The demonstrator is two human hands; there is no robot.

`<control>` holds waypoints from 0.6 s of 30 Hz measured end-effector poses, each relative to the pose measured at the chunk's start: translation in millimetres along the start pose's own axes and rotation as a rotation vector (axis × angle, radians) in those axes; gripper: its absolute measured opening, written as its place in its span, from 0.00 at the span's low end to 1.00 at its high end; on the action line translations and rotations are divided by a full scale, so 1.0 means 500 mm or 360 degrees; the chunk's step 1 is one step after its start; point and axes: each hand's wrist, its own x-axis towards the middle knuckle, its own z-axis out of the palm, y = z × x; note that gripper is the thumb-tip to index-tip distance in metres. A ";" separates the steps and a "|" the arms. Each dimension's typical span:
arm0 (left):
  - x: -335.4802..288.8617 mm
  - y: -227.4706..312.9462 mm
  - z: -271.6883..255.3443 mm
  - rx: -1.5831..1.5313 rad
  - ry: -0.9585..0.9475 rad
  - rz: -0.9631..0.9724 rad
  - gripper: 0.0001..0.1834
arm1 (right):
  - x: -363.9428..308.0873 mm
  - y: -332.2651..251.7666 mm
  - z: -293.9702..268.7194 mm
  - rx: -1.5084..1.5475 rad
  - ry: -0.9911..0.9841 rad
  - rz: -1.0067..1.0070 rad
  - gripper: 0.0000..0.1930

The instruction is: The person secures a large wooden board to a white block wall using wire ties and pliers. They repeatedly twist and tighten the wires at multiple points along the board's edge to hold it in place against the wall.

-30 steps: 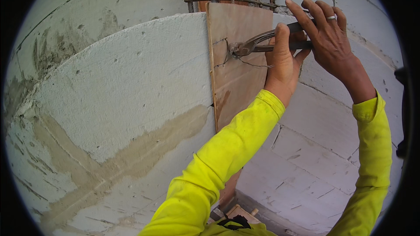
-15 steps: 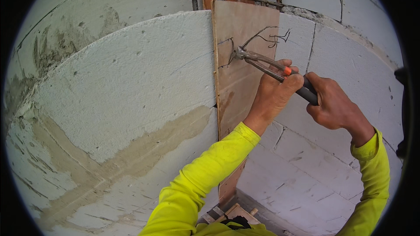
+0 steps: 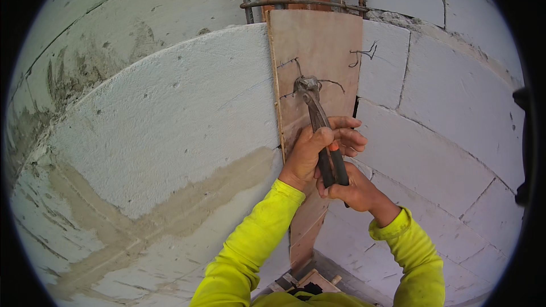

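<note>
End-cutting pincers with dark handles and an orange band stand with their jaws on twisted binding wire at a brown plywood panel. My left hand is around the handles near the orange band, thumb laid across them and the other fingers partly stretched out. Lower down, my right hand grips the handle ends. One loose wire end curves out to the right of the jaws. Another bent wire sticks out at the panel's right edge. The jaws hide the twist itself.
Pale block walls meet the panel on the left and right; mortar is smeared along the left joints. Steel rebar rises above the panel. Wooden pieces lie below, near my body.
The pincers have swung from slanting right to nearly upright, their jaws slightly lower. Both hands came down and left. The long wire by the jaws now bends differently.
</note>
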 end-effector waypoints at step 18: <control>0.109 0.006 0.195 -0.0314 0.0697 0.0300 0.21 | -0.093 -0.265 -0.111 -0.2560 0.0763 -0.0176 0.43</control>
